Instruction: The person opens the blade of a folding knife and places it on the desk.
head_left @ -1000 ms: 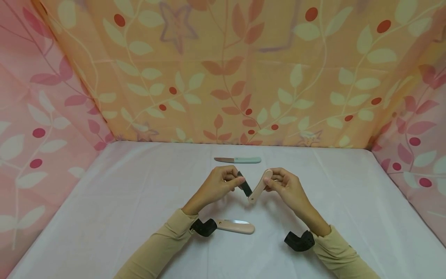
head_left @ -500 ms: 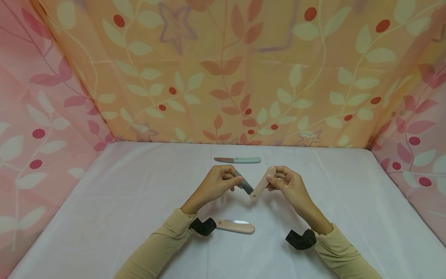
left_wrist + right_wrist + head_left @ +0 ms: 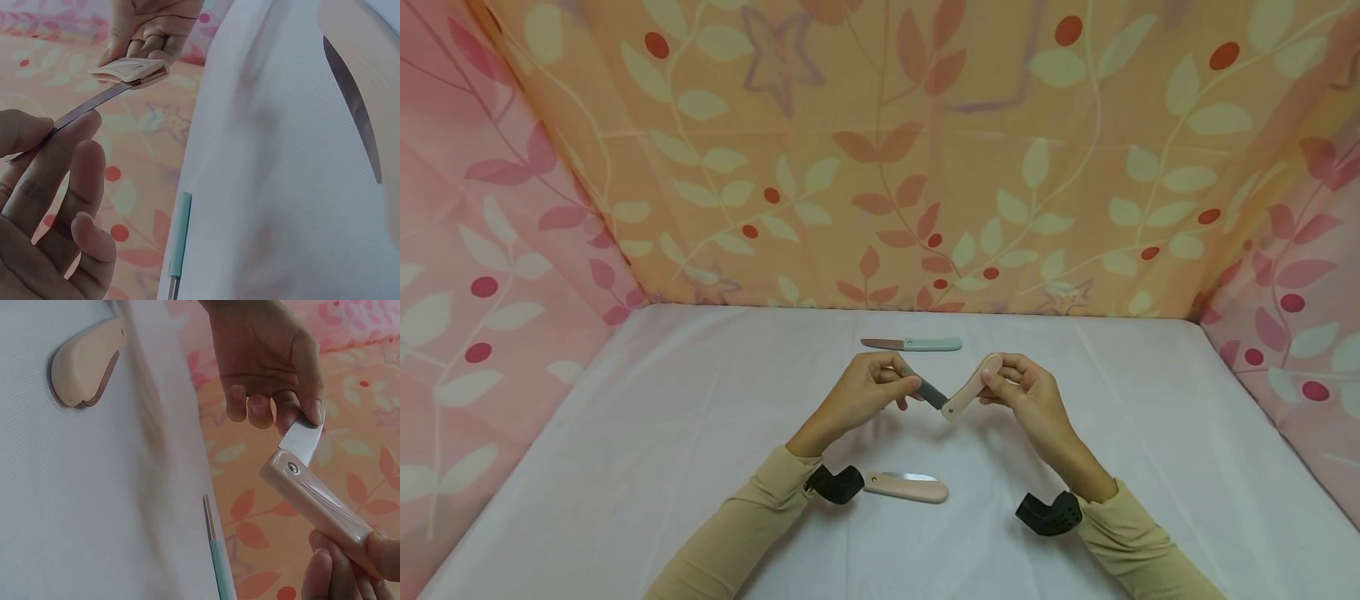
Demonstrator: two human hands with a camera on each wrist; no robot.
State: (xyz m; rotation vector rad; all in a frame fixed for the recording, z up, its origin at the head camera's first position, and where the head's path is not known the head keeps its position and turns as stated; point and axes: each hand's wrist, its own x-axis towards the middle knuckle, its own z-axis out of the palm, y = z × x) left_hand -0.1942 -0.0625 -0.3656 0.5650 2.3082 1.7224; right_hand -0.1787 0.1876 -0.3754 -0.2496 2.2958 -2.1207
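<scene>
Over the last second the blade point(image 3: 934, 395) has swung wider from its handle point(image 3: 972, 388); the unfolding looks partway done, judging by the angle. The left hand point(image 3: 871, 387) pinches the blade and the right hand point(image 3: 1028, 395) grips the handle, holding this half-open knife point(image 3: 952, 410) up beyond the folded knife point(image 3: 910, 488). Farther beyond the folded knife lies a green knife point(image 3: 929, 344).

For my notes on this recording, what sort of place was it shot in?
Probably a makeshift recording booth: leaf-patterned sheets enclose the three visible sides of a white-covered table, and black wrist cameras are worn by the person at work.
</scene>
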